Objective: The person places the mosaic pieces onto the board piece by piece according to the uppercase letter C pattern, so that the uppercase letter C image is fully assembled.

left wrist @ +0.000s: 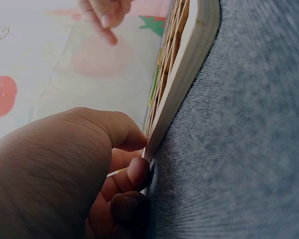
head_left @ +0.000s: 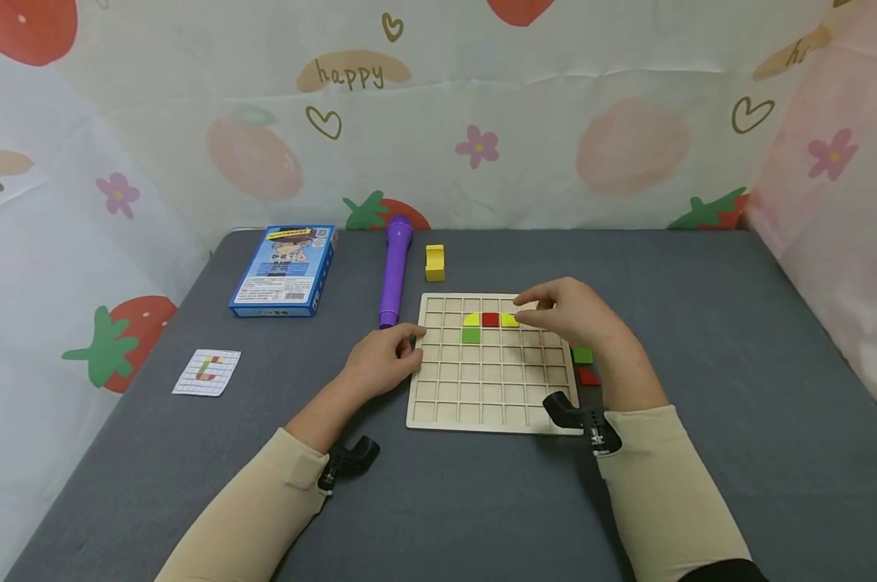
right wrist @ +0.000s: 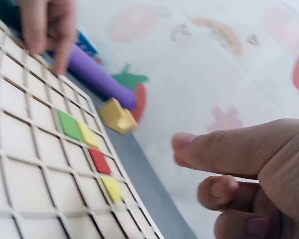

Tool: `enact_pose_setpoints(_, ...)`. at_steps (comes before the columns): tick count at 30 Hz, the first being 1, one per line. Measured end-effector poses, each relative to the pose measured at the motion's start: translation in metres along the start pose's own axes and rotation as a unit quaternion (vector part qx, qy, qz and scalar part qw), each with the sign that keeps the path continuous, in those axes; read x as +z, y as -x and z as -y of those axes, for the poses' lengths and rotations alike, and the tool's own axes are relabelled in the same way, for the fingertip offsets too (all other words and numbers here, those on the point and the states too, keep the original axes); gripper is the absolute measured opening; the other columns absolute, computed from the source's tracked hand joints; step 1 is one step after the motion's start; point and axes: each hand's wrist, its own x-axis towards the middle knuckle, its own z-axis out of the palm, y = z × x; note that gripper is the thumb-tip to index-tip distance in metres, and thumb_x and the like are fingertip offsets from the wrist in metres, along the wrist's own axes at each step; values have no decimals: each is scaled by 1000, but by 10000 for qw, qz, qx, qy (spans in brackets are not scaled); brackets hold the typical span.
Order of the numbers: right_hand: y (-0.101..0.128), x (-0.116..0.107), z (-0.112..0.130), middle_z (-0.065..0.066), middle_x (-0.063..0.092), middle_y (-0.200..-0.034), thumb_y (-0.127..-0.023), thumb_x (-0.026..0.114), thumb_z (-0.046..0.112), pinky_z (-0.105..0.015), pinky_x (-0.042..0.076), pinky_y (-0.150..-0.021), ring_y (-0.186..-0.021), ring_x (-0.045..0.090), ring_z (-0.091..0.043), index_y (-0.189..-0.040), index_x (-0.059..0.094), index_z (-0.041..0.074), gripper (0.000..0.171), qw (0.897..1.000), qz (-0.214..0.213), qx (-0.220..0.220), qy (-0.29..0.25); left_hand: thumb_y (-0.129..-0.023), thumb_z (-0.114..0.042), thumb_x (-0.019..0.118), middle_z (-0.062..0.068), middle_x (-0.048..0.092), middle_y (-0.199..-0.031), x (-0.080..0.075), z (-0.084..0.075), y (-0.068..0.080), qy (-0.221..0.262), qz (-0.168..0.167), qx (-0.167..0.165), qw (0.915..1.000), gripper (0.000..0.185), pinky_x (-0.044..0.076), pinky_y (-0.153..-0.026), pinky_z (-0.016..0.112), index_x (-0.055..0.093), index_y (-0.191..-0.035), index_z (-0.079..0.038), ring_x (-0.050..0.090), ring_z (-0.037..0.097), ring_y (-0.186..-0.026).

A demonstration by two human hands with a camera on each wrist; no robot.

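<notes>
**Grid board held at its left edge, four tiles seated**

Your wooden grid board [head_left: 492,388] lies flat on the grey worktop [head_left: 700,339], pale wood cut into small square cells. Four cells are filled: a yellow tile [head_left: 471,319], a red tile [head_left: 490,319] and a second yellow tile [head_left: 508,320] sit side by side in the second row from the far edge, with a green tile [head_left: 470,335] just beneath the first yellow one.

Your left hand [head_left: 383,362] presses curled fingers [left wrist: 134,172] against the board's left edge. Your right hand [head_left: 572,311] hovers over the far right cells, fingers loosely bent beside the second yellow tile; whether they touch it is unclear from here.

A loose green tile [head_left: 583,355] and a loose red tile [head_left: 588,377] lie just off the board's right side.
</notes>
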Motion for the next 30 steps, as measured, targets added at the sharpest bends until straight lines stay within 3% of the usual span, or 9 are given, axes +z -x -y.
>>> enact_pose_setpoints(7, 7, -23, -24, -7, 51, -83, -99, 69, 28, -40, 40, -69, -70, 44, -20, -137, 65, 7, 43, 9992, 235, 324, -43, -98, -21, 64, -3, 54, -70, 0, 1, 0, 10, 24, -15, 10000, 36, 33, -57, 31, 69, -133, -13, 46, 13, -58)
enact_pose_setpoints(13, 11, -34, -47, -3, 48, -76, -96, 73, 24, -37, 35, -64, -66, 36, -18, -135, 65, 4, 45, 9971, 339, 655, -185, -98, -21, 64, -3, 54, -71, 0, 1, 0, 12, 25, -38, 10000, 36, 33, -57, 32, 69, -133, -13, 47, 13, -59)
enact_pose_setpoints(18, 14, -38, -64, -1, 58, -82, -90, 78, 18, -42, 38, -80, -81, 48, -21, -127, 67, -1, 42, 9937, 709, 810, -318, -98, -21, 64, -3, 54, -70, 0, 0, 0, -11, 7, -26, 10000, 36, 33, -58, 32, 69, -133, -13, 46, 13, -59)
enact_pose_setpoints(20, 15, -39, -67, -2, 57, -80, -89, 77, 12, -41, 39, -80, -77, 50, -21, -124, 65, -3, 40, 9918, 906, 822, -363, -98, -21, 64, -3, 54, -70, 0, 0, 0, -20, -3, -22, 10000, 36, 33, -57, 32, 69, -133, -13, 46, 13, -59)
enact_pose_setpoints(24, 15, -38, -70, -3, 51, -73, -85, 73, -1, -35, 40, -66, -65, 45, -17, -120, 61, -7, 37, 9869, 1230, 876, -562, -98, -21, 65, -3, 54, -70, 0, 1, 0, -20, -11, -12, 10000, 36, 33, -57, 32, 69, -133, -13, 46, 12, -59)
enact_pose_setpoints(30, 12, -34, -70, -2, 53, -71, -83, 75, -3, -32, 35, -56, -59, 43, -14, -112, 62, 0, 32, 9824, 1310, 1226, -514, -98, -21, 64, -3, 55, -71, 0, 0, 0, -11, 0, 23, 10000, 36, 34, -58, 31, 69, -133, -12, 47, 12, -59)
